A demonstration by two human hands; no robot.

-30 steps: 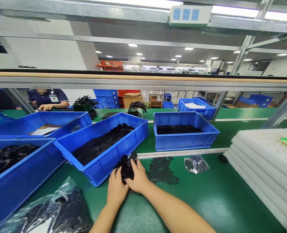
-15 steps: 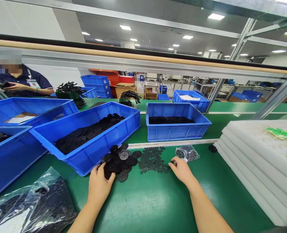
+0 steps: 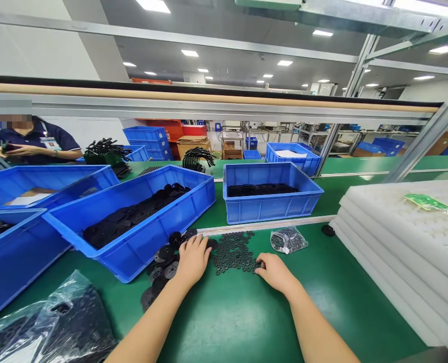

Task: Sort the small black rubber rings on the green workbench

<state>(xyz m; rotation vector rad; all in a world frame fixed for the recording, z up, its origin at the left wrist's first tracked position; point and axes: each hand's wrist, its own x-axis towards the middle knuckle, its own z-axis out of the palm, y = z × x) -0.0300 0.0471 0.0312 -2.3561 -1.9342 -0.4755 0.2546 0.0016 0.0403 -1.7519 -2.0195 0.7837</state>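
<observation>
My left hand (image 3: pixel 192 259) lies over the right side of a loose pile of black round discs (image 3: pixel 166 252), fingers slightly spread and bent down onto it. A black disc (image 3: pixel 211 244) shows just beyond its fingertips. To the right, many small dark rings (image 3: pixel 234 251) are spread on the green tabletop. My right hand (image 3: pixel 274 272) rests at their right edge, thumb and fingers curled together. What lies between those fingertips is too small to make out. Behind it lies a clear plastic bag (image 3: pixel 289 239) of small dark parts.
A long blue bin (image 3: pixel 178 219) of black discs stands behind the pile; another blue bin (image 3: pixel 273 207) sits farther right. White foam sheets (image 3: pixel 379 242) are stacked at right. A large plastic bag (image 3: pixel 72 317) lies front left. Across the bench sits another person (image 3: pixel 38 138).
My left hand has moved right across the discs, and the pile is now spread toward the front left. My right hand has shifted slightly left, closer to the rings. The view has tilted slightly.
</observation>
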